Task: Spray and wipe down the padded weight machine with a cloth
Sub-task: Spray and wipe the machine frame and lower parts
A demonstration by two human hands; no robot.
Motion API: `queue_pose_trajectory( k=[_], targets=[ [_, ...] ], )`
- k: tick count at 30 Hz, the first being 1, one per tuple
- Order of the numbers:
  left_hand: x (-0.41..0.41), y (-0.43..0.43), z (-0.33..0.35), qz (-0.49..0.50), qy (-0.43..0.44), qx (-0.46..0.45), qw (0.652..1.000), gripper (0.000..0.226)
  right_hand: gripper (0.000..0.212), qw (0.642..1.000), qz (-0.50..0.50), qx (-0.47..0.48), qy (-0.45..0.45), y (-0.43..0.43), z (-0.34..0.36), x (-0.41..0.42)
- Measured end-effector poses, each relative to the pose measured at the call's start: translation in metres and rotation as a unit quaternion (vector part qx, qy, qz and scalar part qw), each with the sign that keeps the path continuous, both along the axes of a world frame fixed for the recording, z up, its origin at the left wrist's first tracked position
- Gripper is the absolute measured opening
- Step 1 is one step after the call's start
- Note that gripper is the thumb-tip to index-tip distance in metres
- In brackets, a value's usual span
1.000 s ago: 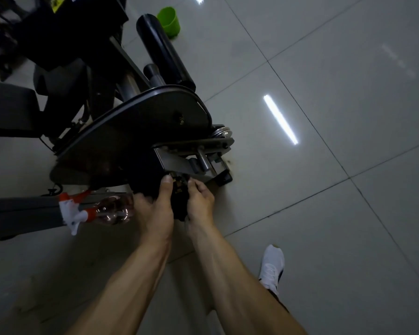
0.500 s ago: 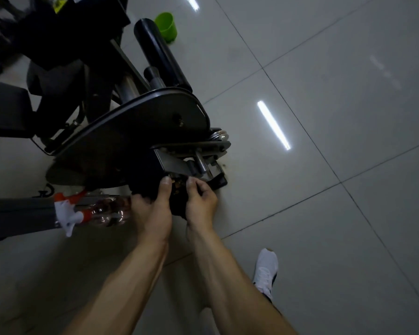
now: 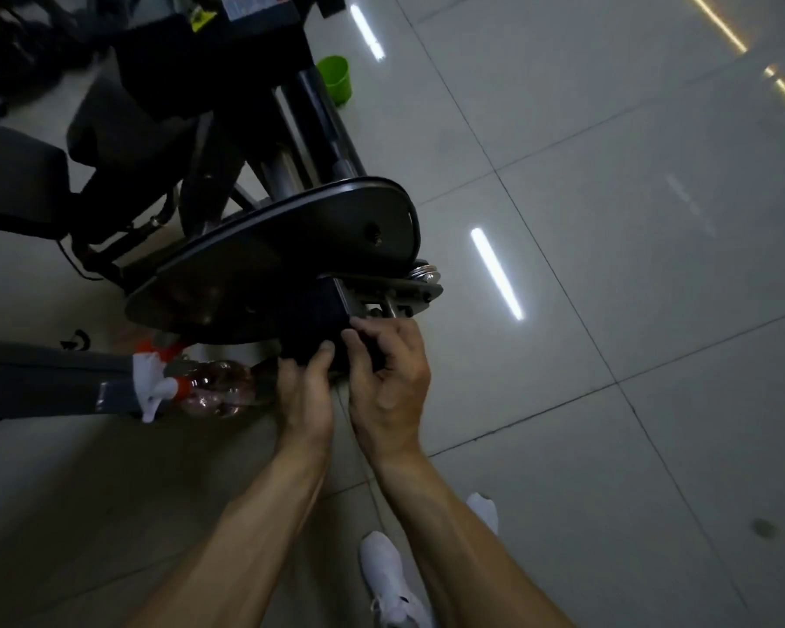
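At centre left, the spray bottle (image 3: 209, 392) is lying against my left hand (image 3: 307, 396), whose thumb is pinching the dark cloth (image 3: 363, 355). My right hand (image 3: 390, 369) is curling round it too, beneath the weight machine (image 3: 291, 247). It's looking soft and limp, so I'm judging a bunched handful best.

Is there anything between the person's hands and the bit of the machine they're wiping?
Only the dark cloth itself: the left hand and right hand grip it against the machine, below its oval plate. The spray bottle juts out left of the left hand, clear of that spot.
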State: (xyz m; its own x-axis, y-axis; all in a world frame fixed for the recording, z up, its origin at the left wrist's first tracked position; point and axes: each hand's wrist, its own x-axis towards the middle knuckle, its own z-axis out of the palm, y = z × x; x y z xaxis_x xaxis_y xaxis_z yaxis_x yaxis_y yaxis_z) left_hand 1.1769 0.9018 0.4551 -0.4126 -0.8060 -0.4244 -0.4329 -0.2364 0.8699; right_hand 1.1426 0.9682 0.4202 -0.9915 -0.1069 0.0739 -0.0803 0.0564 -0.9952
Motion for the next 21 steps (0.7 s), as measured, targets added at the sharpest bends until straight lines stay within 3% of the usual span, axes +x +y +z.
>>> queue_pose_trajectory(
  k=[3, 5, 7, 8, 10, 14, 17, 21],
  targets=[
    [0.019, -0.010, -0.001, -0.003, -0.015, 0.024, 1.000, 0.025, 0.017, 0.996, 0.075, 0.030, 0.032, 0.021, 0.006, -0.001],
    [0.030, -0.013, -0.008, -0.005, -0.046, 0.022, 0.999, 0.031, 0.016, 0.990, 0.043, -0.017, -0.132, 0.031, 0.012, -0.002],
    [0.036, -0.013, -0.008, -0.015, -0.045, 0.029, 0.998, 0.046, 0.022, 0.948, 0.006, -0.089, -0.307, 0.036, 0.012, -0.001],
    [0.037, -0.013, -0.007, -0.015, -0.032, 0.028, 0.999, 0.050, 0.027, 0.931, -0.011, -0.109, -0.347, 0.037, 0.014, 0.001],
    [0.034, -0.014, -0.004, -0.013, -0.009, 0.027, 1.000, 0.046, 0.030, 0.954, -0.028, -0.074, -0.288, 0.030, 0.024, 0.010],
    [0.028, -0.022, -0.019, -0.049, -0.001, 0.024, 0.998, 0.045, 0.029, 0.999, -0.012, 0.011, -0.036, 0.009, 0.031, 0.016],
    [0.029, -0.021, -0.027, -0.062, 0.029, 0.046, 0.997, 0.042, 0.026, 0.990, -0.011, 0.114, 0.079, -0.006, 0.018, 0.013],
    [0.035, -0.023, -0.027, -0.079, 0.068, 0.056, 0.993, 0.040, 0.029, 0.971, -0.008, 0.202, 0.129, -0.017, -0.003, 0.027]
  ],
)
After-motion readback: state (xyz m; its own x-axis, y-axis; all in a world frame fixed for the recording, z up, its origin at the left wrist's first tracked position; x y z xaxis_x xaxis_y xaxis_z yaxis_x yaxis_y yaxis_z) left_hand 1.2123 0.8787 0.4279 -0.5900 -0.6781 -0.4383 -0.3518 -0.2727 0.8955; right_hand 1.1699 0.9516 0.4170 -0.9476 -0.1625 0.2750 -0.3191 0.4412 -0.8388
